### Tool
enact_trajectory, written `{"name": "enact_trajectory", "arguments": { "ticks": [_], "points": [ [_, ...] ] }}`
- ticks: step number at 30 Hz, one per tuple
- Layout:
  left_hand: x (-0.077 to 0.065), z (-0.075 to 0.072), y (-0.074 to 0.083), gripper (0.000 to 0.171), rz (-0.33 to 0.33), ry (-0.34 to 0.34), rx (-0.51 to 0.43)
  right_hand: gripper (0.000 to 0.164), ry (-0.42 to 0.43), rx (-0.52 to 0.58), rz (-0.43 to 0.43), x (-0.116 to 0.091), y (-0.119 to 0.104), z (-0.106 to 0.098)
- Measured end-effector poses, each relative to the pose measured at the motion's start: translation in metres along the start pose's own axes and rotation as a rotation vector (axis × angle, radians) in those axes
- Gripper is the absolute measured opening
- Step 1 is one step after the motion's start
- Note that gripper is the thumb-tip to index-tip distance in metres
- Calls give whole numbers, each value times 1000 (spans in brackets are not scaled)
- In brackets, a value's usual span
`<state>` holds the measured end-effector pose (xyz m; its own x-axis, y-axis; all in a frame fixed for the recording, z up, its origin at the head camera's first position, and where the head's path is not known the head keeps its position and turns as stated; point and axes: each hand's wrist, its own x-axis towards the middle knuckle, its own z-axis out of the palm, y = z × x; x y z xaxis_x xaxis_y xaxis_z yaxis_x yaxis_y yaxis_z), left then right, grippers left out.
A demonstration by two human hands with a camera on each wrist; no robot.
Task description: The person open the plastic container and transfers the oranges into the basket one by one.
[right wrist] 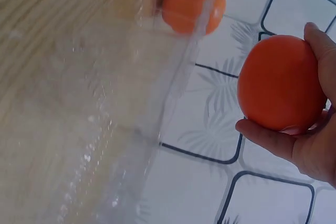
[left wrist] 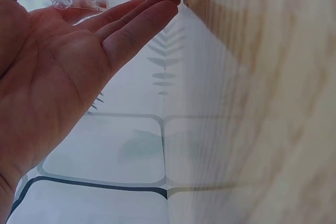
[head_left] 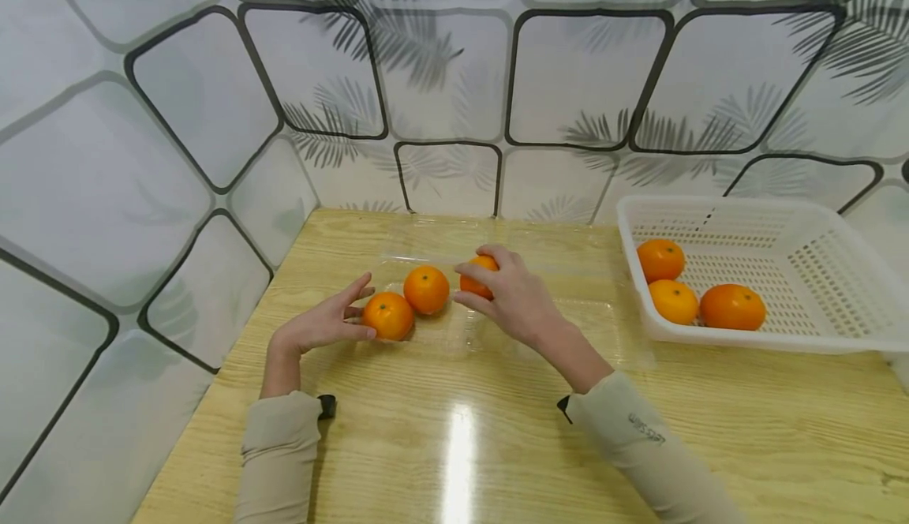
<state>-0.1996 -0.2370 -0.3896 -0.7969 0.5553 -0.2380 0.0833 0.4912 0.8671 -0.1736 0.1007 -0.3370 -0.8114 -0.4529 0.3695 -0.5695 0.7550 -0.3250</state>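
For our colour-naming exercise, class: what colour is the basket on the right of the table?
The basket is white; the head view shows it best.

Walls (head_left: pixel 582 74): white, dark rounded outlines (head_left: pixel 589 13), grey leaf sprays (head_left: pixel 415 43); corner (head_left: pixel 307 178) at left.
Counter (head_left: pixel 383 453): pale wood grain.
Light: I see one white reflected streak (head_left: pixel 459 461).

You have six oranges (head_left: pixel 427 290): one in your right hand (head_left: pixel 521 297), two near your left hand (head_left: pixel 323 325), three in the basket (head_left: pixel 781 341). Count one basket, one table (head_left: pixel 376 445), two hands, two sleeves (head_left: pixel 280 445). Clear plastic containers (head_left: pixel 547 331) are hard to tell apart here: you have at least one, possibly more.
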Motion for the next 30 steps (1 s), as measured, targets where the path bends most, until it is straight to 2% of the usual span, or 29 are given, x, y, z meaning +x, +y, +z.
{"name": "enact_trajectory", "arguments": {
  "ticks": [12,22,26,30],
  "points": [
    [-1,0,-2,104,8,-6,3,42,100,-11,89,-8,45,-40],
    [1,-1,-2,103,9,-10,0,44,213,-153,88,-25,90,-65],
    [1,0,-3,103,13,-12,-3,43,219,-135,119,-32,105,-74],
    [0,1,-4,103,10,-10,-3,42,220,-162,150,-40,121,-84]
  ]
}}
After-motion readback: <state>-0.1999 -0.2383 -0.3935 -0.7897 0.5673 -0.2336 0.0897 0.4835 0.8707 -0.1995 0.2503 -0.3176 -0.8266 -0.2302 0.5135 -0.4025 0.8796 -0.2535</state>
